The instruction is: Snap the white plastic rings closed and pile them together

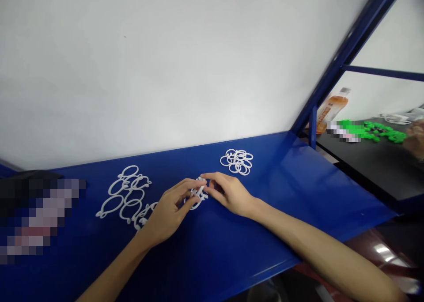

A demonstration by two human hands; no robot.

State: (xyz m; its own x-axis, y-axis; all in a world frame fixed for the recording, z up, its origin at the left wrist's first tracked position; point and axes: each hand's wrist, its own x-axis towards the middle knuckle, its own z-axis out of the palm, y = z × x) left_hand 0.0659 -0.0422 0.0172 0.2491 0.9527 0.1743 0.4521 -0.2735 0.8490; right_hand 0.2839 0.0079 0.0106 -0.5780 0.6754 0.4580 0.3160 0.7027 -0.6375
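- The left hand (170, 209), at about eight o'clock from the small white piece (200, 190) in the middle of the work, pinches that piece between thumb and fingertips.
- The right hand (233, 194), at three o'clock from the piece, has its thumb and forefinger bent against it; whether they grip it or only touch it, I cannot tell.
- Just under the fingers, towards seven o'clock, shows a thin white loop (193, 207); whether it belongs to the same piece is unclear.
- At nine o'clock, white rings with small knobbed ends (126, 183) lie in a loose, overlapping spread; the nearest of them are partly hidden by the left hand and wrist.
- Between one and two o'clock, past the right hand and apart from it, a tighter cluster of white rings (237, 160) lies heaped.
- All this is on a glossy blue tabletop (212, 253), with a white wall (212, 72) at twelve.
- At two o'clock, beyond a slanted blue post (334, 68), a bottle of orange liquid (333, 110) and bright green pieces (386, 133) stand or lie on a black surface (357, 169).
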